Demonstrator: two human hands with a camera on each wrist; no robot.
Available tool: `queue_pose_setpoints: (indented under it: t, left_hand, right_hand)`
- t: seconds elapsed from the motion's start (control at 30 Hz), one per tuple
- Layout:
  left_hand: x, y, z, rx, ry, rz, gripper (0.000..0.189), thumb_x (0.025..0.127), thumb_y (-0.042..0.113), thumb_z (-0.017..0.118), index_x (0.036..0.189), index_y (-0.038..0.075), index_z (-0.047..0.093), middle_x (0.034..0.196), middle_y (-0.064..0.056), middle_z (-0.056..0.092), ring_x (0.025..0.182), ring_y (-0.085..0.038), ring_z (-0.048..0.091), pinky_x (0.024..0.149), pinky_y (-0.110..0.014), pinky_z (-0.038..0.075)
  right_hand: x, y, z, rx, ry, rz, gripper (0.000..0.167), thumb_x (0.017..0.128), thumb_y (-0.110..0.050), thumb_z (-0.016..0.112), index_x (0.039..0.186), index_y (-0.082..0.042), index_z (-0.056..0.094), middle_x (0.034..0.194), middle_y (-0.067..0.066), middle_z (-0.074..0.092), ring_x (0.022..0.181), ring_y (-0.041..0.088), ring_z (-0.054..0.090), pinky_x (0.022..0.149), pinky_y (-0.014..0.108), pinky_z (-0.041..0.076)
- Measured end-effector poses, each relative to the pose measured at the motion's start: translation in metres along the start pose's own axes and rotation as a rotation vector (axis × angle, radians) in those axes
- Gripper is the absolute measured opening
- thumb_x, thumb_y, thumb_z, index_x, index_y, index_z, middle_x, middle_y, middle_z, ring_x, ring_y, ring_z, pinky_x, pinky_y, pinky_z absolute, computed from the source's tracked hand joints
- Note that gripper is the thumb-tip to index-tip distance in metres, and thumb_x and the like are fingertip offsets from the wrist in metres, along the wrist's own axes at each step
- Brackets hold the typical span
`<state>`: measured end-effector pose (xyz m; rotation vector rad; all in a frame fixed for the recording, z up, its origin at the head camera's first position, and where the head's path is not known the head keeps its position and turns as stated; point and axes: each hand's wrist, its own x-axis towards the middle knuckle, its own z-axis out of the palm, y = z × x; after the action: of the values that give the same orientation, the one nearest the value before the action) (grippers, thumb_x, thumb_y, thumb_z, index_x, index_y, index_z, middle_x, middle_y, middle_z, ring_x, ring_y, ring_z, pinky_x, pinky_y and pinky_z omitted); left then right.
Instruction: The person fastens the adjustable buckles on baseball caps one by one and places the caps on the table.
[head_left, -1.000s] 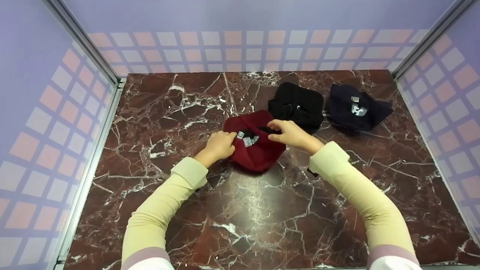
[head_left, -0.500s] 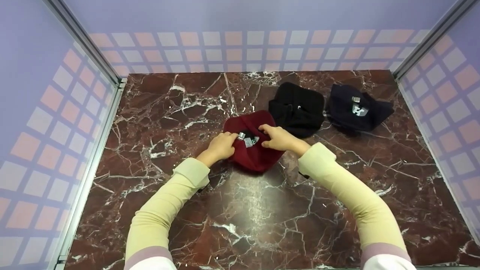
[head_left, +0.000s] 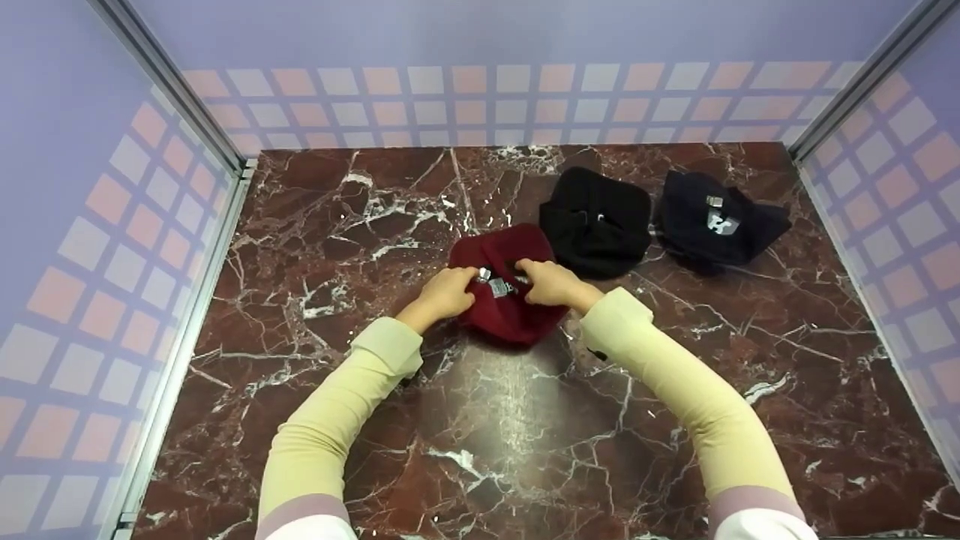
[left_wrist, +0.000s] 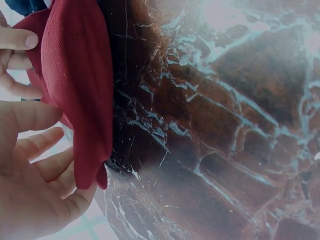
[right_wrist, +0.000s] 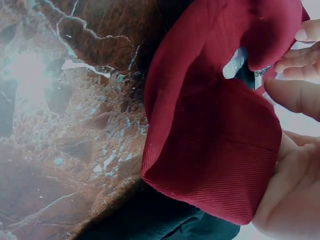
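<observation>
In the head view a dark red cap (head_left: 511,319) lies mid-table with its opening up, a metal buckle (head_left: 484,275) and a printed label (head_left: 500,287) showing. My left hand (head_left: 447,292) holds the cap's left edge beside the buckle. From the other side my right hand (head_left: 553,284) grips the right edge near the label. In the left wrist view the left thumb (left_wrist: 37,116) presses on the red fabric, with fingers partly behind it. The right wrist view has the right thumb (right_wrist: 295,97) at the cap's rim; some fingers are hidden by the fabric.
A black cap (head_left: 600,217) lies behind and right of the red one, close against it. Farther right is a navy cap (head_left: 712,225) with a buckle and white label. Patterned panels (head_left: 495,97) wall the marbled table (head_left: 337,225) at the back and sides.
My right hand has moved left and slightly down, inward along the red cap, and now grips it. The left hand keeps its hold on the left edge. The other caps lie unmoved.
</observation>
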<state>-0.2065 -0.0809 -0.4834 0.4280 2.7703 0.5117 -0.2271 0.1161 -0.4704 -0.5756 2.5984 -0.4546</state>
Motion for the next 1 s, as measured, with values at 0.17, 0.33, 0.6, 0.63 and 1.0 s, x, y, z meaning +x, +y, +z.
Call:
queue_pose_setpoints:
  t: [0.17, 0.33, 0.6, 0.63, 1.0]
  left_hand:
    - [-0.001, -0.002, 0.000, 0.005, -0.028, -0.001, 0.043, 0.079, 0.013, 0.051, 0.121, 0.009, 0.050, 0.119, -0.014, 0.056, 0.109, -0.032, 0.051, 0.088, -0.045, 0.041]
    - [-0.002, -0.003, -0.002, -0.003, -0.059, 0.006, 0.045, 0.080, 0.015, 0.050, 0.125, 0.008, 0.047, 0.121, -0.015, 0.054, 0.111, -0.032, 0.051, 0.090, -0.044, 0.040]
    - [-0.003, -0.003, -0.005, -0.025, -0.085, 0.013, 0.047, 0.081, 0.016, 0.050, 0.127, 0.007, 0.044, 0.122, -0.017, 0.053, 0.110, -0.035, 0.050, 0.090, -0.045, 0.040]
    - [-0.003, -0.003, -0.005, -0.032, -0.083, 0.017, 0.048, 0.081, 0.016, 0.050, 0.127, 0.007, 0.043, 0.122, -0.017, 0.053, 0.110, -0.035, 0.050, 0.090, -0.045, 0.040]
    - [-0.001, -0.003, -0.005, -0.078, -0.038, 0.036, 0.046, 0.080, 0.015, 0.051, 0.125, 0.006, 0.045, 0.120, -0.016, 0.055, 0.108, -0.034, 0.052, 0.090, -0.043, 0.040]
  right_hand:
    - [0.001, 0.001, 0.000, -0.049, -0.071, 0.029, 0.046, 0.065, -0.011, 0.063, 0.111, -0.010, 0.060, 0.107, 0.013, 0.062, 0.092, 0.027, 0.057, 0.075, 0.042, 0.046]
    - [0.001, 0.001, -0.003, -0.075, -0.083, -0.013, 0.022, 0.066, -0.006, 0.055, 0.086, -0.008, 0.065, 0.086, 0.010, 0.063, 0.072, 0.021, 0.050, 0.061, 0.033, 0.042]
    - [0.021, 0.031, -0.008, 0.103, -0.127, -0.201, 0.018, 0.075, -0.012, 0.056, 0.089, 0.001, 0.059, 0.086, 0.012, 0.060, 0.080, 0.023, 0.053, 0.077, 0.036, 0.043]
    - [0.024, 0.034, -0.009, 0.137, -0.152, -0.200, 0.024, 0.077, -0.013, 0.056, 0.096, 0.001, 0.059, 0.095, 0.012, 0.060, 0.088, 0.023, 0.054, 0.083, 0.035, 0.042]
    - [0.002, 0.020, -0.040, 0.344, -0.296, -0.057, 0.042, 0.085, -0.009, 0.049, 0.123, 0.007, 0.043, 0.125, 0.019, 0.045, 0.119, 0.028, 0.039, 0.099, 0.038, 0.032]
